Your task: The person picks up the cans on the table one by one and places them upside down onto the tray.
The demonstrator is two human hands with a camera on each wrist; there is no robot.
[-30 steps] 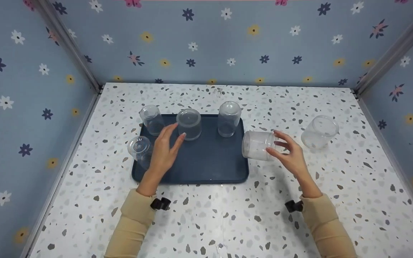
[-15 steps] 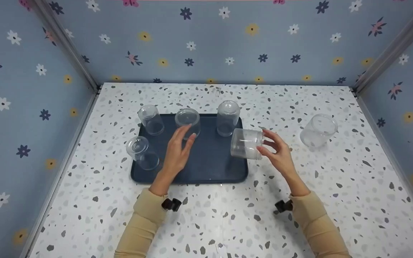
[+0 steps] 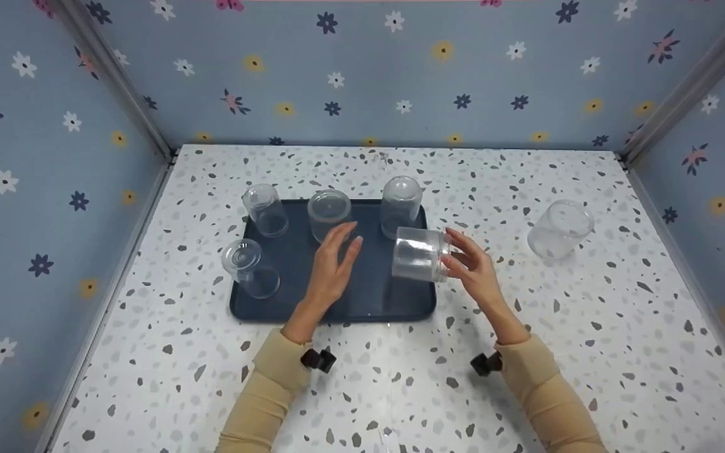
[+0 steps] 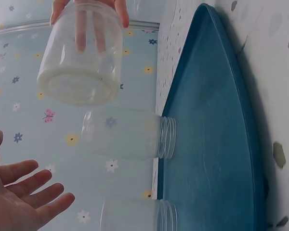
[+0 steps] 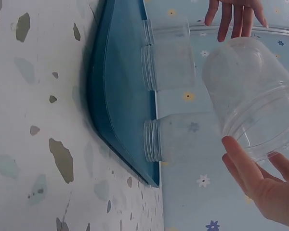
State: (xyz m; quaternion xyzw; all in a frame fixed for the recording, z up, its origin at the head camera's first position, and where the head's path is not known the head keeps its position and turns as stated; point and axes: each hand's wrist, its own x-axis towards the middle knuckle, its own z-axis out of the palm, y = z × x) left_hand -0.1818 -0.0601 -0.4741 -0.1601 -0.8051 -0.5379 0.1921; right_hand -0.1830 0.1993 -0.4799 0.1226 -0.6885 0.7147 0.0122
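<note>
My right hand (image 3: 474,270) grips a clear jar (image 3: 418,255) by its threaded mouth end, the fingers spread round the rim. The jar is tilted on its side over the right part of the dark blue tray (image 3: 337,308), its base pointing left. My left hand (image 3: 332,267) hovers over the middle of the tray with relaxed fingers, holding nothing, a short gap from the jar's base. In the left wrist view the held jar (image 4: 82,57) hangs beyond the left hand's fingers (image 4: 38,190). The right wrist view shows the jar's open mouth (image 5: 265,120) facing my right palm.
Several clear jars stand upside down on the tray: a far left jar (image 3: 266,211), a near left jar (image 3: 250,269), a middle jar (image 3: 330,211) and a far right jar (image 3: 400,204). Another clear jar (image 3: 559,231) stands on the speckled table, right. Flower-patterned walls (image 3: 362,75) enclose the table.
My right hand has carried the tilted jar leftward from the table beside the tray to over its right side. My left hand has moved right, away from the left jars, toward the held jar.
</note>
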